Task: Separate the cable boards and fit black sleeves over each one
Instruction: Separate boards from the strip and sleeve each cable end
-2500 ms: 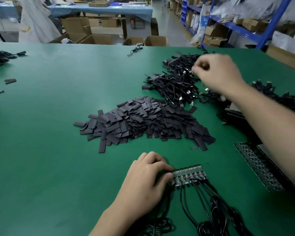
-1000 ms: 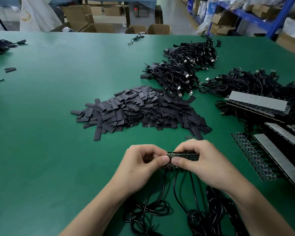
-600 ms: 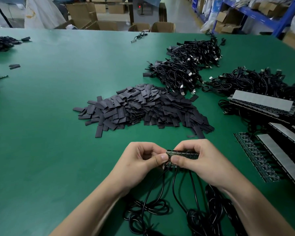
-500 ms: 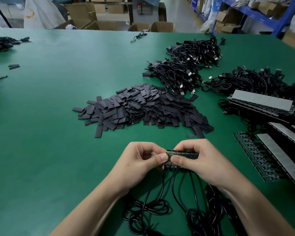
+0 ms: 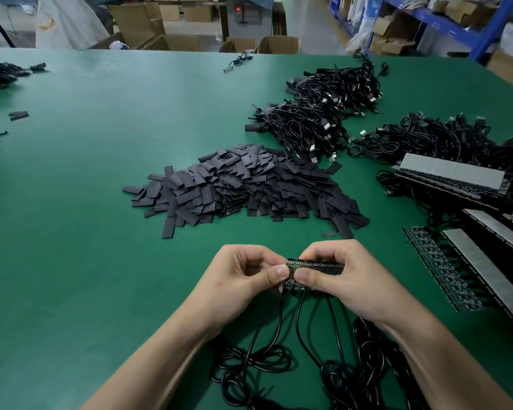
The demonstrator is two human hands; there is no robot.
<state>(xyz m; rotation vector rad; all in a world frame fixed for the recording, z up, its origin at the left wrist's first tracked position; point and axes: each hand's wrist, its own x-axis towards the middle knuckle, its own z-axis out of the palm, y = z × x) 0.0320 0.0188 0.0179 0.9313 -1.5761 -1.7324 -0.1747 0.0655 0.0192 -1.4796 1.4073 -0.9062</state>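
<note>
Just below the grey-black sleeve pile [image 5: 243,187], both hands, left hand [image 5: 237,279] and right hand [image 5: 347,276], pinch the green cabled board strip [image 5: 314,266]; bending unevenly could crack a board.

No text, label, brand or number can be read on anything in view.

Factory / warehouse assembly floor
Big green worktable [image 5: 107,179] w/ bulk piles: cut black sleeves [image 5: 243,187], bundled USB cables [image 5: 317,116], stacked PCB strip panels [image 5: 447,179]. Behind: blue steel racking [image 5: 444,22] w/ cartons, open cardboard boxes [image 5: 279,44] on concrete floor, aisle running back, 2nd bench w/ blue cover
</note>
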